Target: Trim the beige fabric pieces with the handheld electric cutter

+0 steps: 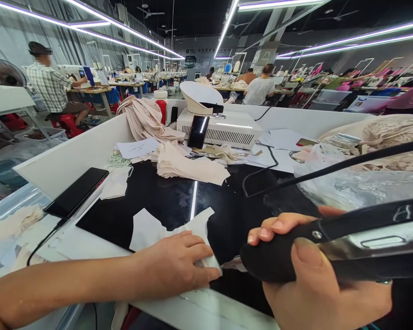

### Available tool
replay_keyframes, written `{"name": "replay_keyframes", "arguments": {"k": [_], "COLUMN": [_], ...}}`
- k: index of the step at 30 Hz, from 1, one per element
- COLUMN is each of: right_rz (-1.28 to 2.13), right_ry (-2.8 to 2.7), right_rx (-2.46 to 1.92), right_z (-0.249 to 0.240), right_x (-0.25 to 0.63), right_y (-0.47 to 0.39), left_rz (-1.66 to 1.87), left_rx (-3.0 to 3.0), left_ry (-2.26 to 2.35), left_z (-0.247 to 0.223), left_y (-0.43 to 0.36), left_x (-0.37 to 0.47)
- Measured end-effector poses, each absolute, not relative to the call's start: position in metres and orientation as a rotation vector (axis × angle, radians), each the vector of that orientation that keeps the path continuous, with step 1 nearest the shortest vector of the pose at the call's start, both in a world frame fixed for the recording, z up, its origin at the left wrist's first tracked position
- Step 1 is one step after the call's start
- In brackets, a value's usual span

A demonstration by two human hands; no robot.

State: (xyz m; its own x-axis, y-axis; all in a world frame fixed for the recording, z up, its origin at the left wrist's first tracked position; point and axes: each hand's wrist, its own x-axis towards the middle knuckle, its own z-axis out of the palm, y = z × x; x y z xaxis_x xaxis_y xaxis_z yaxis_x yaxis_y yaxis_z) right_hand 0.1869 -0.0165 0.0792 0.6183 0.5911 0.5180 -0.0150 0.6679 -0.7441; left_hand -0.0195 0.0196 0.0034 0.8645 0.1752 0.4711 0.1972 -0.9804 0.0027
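Observation:
My left hand (179, 259) bends over a white cut piece (149, 229), apparently thin fabric or paper. Its fingers and thumb grip the folded near edge against the glossy black tabletop (144, 183). My right hand (313, 279) is wrapped round a thick black handheld tool (275, 254) with a silver metal plate along its side. The tool's narrow tip (236, 264), partly hidden behind its body, points left and is close to the white piece's edge; I cannot tell whether they touch. A black cable (351, 160) runs above the tool.
Beige fabric pieces (189, 162) lie beyond my hands. A vented white box (220, 128) stands behind, a phone (198, 131) leaning on it. Another phone (77, 192) sits at left. Plastic bags (361, 188) and lace fabric (395, 133) are at right. People sit at machines beyond.

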Motion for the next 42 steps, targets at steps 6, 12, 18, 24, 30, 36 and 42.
{"name": "replay_keyframes", "arguments": {"k": [6, 12, 18, 24, 30, 36, 42], "right_rz": [0.415, 0.407, 0.402, 0.395, 0.413, 0.422, 0.391], "right_ry": [-0.823, -0.847, -0.829, -0.84, -0.853, -0.861, -0.912], "right_rx": [-0.759, -0.76, -0.779, -0.732, -0.768, -0.77, -0.769], "right_z": [0.083, 0.083, 0.086, 0.083, 0.081, 0.083, 0.082], "right_x": [0.183, 0.185, 0.183, 0.181, 0.186, 0.188, 0.19], "right_y": [-0.015, -0.016, -0.015, -0.011, -0.013, -0.016, -0.017], "left_rz": [-0.765, -0.737, -0.673, -0.682, -0.602, -0.461, -0.566], "left_rx": [-3.011, -3.026, -3.052, -3.068, -3.077, -3.031, -2.902], "left_ry": [-0.356, -0.403, -0.456, -0.44, -0.488, -0.533, -0.439], "left_z": [0.012, 0.016, 0.016, 0.015, 0.015, 0.026, 0.031], "left_y": [0.011, 0.007, 0.005, 0.001, -0.005, -0.022, -0.016], "left_x": [-0.025, -0.023, -0.025, -0.026, -0.019, -0.014, -0.015]}}
